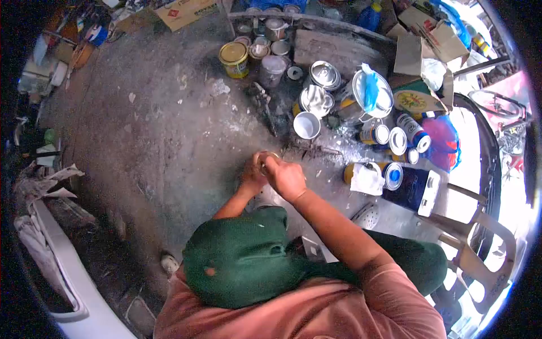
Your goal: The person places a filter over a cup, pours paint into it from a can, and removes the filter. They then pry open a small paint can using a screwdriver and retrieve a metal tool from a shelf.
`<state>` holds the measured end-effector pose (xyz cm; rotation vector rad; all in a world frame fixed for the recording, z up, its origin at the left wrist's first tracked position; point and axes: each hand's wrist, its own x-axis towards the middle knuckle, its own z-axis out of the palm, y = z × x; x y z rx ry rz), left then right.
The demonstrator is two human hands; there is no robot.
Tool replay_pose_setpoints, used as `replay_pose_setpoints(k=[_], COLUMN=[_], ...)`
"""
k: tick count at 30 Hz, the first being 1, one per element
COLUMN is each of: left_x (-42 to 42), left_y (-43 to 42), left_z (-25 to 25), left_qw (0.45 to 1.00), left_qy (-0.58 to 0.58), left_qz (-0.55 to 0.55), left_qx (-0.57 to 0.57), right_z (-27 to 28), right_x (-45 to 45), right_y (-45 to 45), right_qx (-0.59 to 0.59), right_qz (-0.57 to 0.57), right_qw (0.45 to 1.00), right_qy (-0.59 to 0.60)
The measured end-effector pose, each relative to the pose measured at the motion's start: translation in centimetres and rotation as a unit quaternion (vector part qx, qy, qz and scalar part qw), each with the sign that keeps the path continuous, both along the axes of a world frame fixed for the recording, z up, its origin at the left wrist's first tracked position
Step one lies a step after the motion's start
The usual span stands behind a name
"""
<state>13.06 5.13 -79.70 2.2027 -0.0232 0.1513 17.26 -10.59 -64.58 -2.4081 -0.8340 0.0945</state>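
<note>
My left hand [252,174] and my right hand [287,179] meet above the floor, just beyond my knee. The fingers of both are closed and pressed together around something small. A thin pale edge shows at the top of the right fingers; the rest is hidden, so I cannot tell what it is. Below the hands is a light-coloured shoe [267,198], partly covered by my green trouser leg. The nearest container is an open white cup-like can [306,125], upright on the floor and apart from both hands.
Several paint cans stand ahead, among them a yellow one [234,59] and a large one with blue plastic [377,93] on its lid. Cans lie to the right near a dark container [411,191] and a plastic chair [480,243]. A white panel [62,271] is at left.
</note>
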Motion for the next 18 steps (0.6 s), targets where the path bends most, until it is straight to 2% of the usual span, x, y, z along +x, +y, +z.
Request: replay_pose_setpoints(k=[1,3,4,6,7,8,9,10,11,13,15,16,18], left_x=[-0.6,-0.4,-0.9,-1.2,-1.5,-1.7,-1.5,-1.3,-1.1,-1.5,-3.1,-3.9,-6.3], left_y=[0.5,0.3,0.0,1.2,1.5,1.8,2.3,2.1,2.0,1.2,2.4,2.3,6.7], left_z=[-2.9,-1.3,-0.6,-2.7,-4.4,-5.9,-7.4,-6.6,-5.8,0.3,2.9,6.7,1.6], left_qw=[0.998,0.998,0.998,0.998,0.997,0.993,0.980,0.973,0.965,0.978,0.981,0.984,0.984], left_qy=[-0.055,-0.049,-0.046,-0.018,0.002,0.022,0.050,0.075,0.099,0.129,0.175,0.177,0.164], left_qz=[-0.025,-0.024,-0.025,-0.064,-0.071,-0.076,-0.068,-0.057,-0.045,-0.010,-0.009,0.002,0.018], left_qx=[0.027,-0.014,-0.036,0.002,-0.040,-0.082,-0.181,-0.209,-0.237,-0.162,-0.082,0.024,-0.075], right_z=[0.4,1.0,-0.6,-0.3,0.0,1.2,3.0,4.2,4.3,3.1,2.7,2.3,1.2], right_x=[-1.0,-0.4,-0.2,-0.5,-0.4,-0.9,-0.8,-0.9,-1.5,-2.3,-1.9,-1.6,-0.3], right_y=[0.2,-0.3,-1.1,-1.1,-1.0,-0.9,-0.9,-1.2,-1.6,-2.5,-4.1,-4.4,-4.7], right_qx=[0.007,0.020,-0.069,-0.024,-0.004,0.007,0.022,0.025,0.074,0.172,0.193,0.214,0.295], right_qz=[0.008,0.019,0.030,0.011,0.002,-0.015,-0.030,-0.050,-0.095,-0.175,-0.200,-0.214,-0.239], right_qw=[1.000,0.999,0.996,0.999,1.000,0.997,0.994,0.982,0.972,0.940,0.916,0.902,0.862], right_qy=[0.002,-0.019,0.038,0.031,0.027,0.070,0.107,0.180,0.202,0.237,0.288,0.307,0.336])
